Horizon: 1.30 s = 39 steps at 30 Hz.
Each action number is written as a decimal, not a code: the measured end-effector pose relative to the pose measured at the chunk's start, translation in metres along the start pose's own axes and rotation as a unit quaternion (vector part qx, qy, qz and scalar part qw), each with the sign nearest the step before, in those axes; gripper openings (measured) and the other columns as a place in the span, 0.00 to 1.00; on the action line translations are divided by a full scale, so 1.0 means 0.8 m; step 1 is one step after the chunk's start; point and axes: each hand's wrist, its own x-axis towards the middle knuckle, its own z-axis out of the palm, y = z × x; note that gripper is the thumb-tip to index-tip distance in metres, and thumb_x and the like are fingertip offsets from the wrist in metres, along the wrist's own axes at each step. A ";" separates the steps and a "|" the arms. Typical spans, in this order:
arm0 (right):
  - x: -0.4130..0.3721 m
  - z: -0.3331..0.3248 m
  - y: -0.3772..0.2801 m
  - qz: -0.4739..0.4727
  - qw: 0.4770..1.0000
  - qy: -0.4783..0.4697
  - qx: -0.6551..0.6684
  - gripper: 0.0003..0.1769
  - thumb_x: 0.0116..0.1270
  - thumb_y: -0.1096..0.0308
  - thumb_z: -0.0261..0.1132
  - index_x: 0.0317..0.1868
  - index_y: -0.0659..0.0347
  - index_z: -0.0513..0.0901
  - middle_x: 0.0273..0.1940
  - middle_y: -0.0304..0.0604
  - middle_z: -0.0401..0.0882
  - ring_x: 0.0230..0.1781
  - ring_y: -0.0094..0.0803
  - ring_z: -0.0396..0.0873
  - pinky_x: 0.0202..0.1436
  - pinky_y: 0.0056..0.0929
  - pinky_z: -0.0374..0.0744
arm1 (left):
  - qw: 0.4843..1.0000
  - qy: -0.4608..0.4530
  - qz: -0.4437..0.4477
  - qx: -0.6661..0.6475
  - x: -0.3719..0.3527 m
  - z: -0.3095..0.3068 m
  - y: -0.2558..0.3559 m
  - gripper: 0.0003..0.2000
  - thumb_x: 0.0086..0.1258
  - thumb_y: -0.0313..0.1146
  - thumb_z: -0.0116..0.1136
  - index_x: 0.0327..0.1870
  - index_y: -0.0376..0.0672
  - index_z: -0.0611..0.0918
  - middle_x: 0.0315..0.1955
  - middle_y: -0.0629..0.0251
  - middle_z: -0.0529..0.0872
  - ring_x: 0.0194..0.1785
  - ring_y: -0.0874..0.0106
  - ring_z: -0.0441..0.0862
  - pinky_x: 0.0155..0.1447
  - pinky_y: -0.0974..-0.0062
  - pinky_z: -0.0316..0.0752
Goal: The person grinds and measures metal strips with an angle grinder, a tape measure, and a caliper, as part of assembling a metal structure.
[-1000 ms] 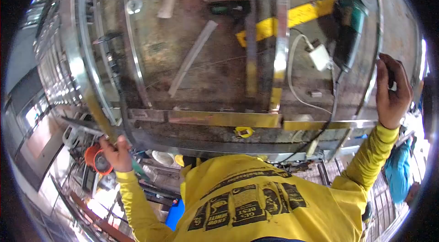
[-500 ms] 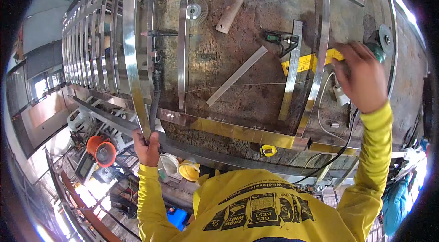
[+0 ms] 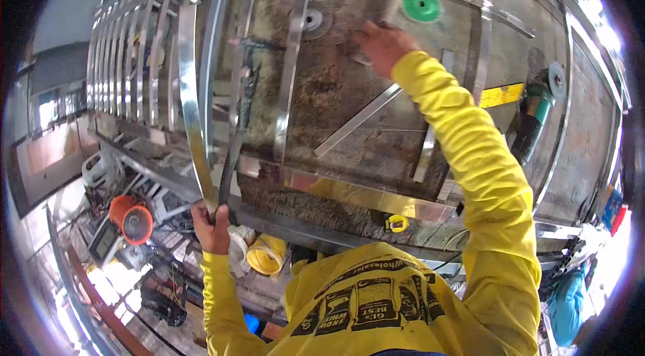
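My left hand is closed around the near end of a long shiny metal bar on the left side of the bench. Over the middle of the bench my right hand is slightly blurred, its fingers curled over the lower part of a wooden handle. The handle's pale end shows below the fingers. Beside it lies a green grinding disc, and to its left a grey wheel-shaped disc. A flat metal strip lies just below my right hand.
A metal frame spans the wooden bench. At right are an angle grinder and a yellow rule. A tape measure sits at the near edge. A torch with a dark cable lies at left; an orange bucket stands below.
My right hand has left the yellow rule and swung left to the wooden handle. My left hand stays on the metal bar. The view has shifted slightly.
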 end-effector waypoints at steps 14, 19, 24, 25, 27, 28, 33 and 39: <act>-0.395 -0.102 -0.055 0.166 0.948 0.233 0.141 0.25 0.66 0.63 0.68 0.64 0.55 0.81 0.59 0.50 0.83 0.54 0.42 0.84 0.55 0.39 0.81 | 0.991 -0.049 0.080 -0.099 0.022 -0.034 -0.024 0.14 0.77 0.36 0.63 0.48 0.40 0.70 0.27 0.69 0.75 0.25 0.80 0.72 0.30 0.80 0.69; -0.611 -0.048 -0.185 0.441 0.765 0.430 0.187 0.13 0.74 0.67 0.65 0.56 0.62 0.85 0.46 0.43 0.87 0.41 0.23 0.83 0.43 0.25 0.81 | 0.962 -0.179 0.181 -0.098 0.090 -0.041 -0.011 0.14 0.78 0.38 0.63 0.48 0.41 0.72 0.27 0.70 0.76 0.24 0.80 0.72 0.30 0.80 0.69; -0.732 0.080 -0.399 0.658 0.544 0.456 0.252 0.13 0.74 0.68 0.65 0.55 0.62 0.86 0.45 0.40 0.88 0.40 0.23 0.83 0.45 0.22 0.80 | 0.920 -0.287 0.253 -0.080 0.131 -0.023 0.034 0.16 0.78 0.41 0.63 0.53 0.40 0.73 0.27 0.70 0.75 0.25 0.79 0.72 0.31 0.81 0.69; -0.732 0.102 -0.443 0.700 0.510 0.430 0.257 0.13 0.74 0.68 0.66 0.55 0.62 0.86 0.45 0.39 0.88 0.39 0.23 0.83 0.46 0.23 0.80 | 0.913 -0.304 0.259 -0.077 0.134 -0.018 0.042 0.16 0.78 0.41 0.63 0.54 0.40 0.73 0.27 0.70 0.75 0.25 0.79 0.72 0.31 0.81 0.69; -0.731 0.165 -0.522 0.710 0.516 0.419 0.233 0.14 0.71 0.66 0.68 0.53 0.63 0.85 0.45 0.44 0.88 0.40 0.29 0.84 0.46 0.27 0.81 | 0.899 -0.334 0.275 -0.074 0.132 -0.008 0.061 0.17 0.79 0.41 0.63 0.55 0.40 0.72 0.28 0.70 0.75 0.25 0.80 0.72 0.31 0.81 0.70; -0.726 0.181 -0.557 0.750 0.495 0.353 0.261 0.15 0.72 0.67 0.67 0.56 0.63 0.84 0.47 0.43 0.87 0.43 0.28 0.84 0.49 0.27 0.81 | 0.887 -0.356 0.287 -0.065 0.129 -0.005 0.070 0.16 0.79 0.41 0.62 0.55 0.41 0.72 0.29 0.70 0.75 0.26 0.80 0.72 0.31 0.81 0.70; -0.702 0.277 -0.673 0.774 0.512 0.204 0.313 0.25 0.67 0.57 0.70 0.59 0.63 0.82 0.53 0.60 0.80 0.56 0.58 0.79 0.61 0.47 0.77 | 0.836 -0.440 0.320 -0.075 0.117 -0.001 0.085 0.15 0.80 0.42 0.61 0.51 0.42 0.72 0.30 0.70 0.76 0.26 0.80 0.73 0.32 0.81 0.71; -0.701 0.304 -0.694 0.770 0.481 0.252 0.335 0.27 0.67 0.55 0.69 0.60 0.63 0.81 0.53 0.60 0.81 0.57 0.59 0.79 0.61 0.47 0.78 | 0.833 -0.418 0.359 -0.051 0.060 -0.006 0.100 0.14 0.81 0.42 0.60 0.52 0.42 0.72 0.29 0.71 0.75 0.25 0.81 0.73 0.30 0.82 0.69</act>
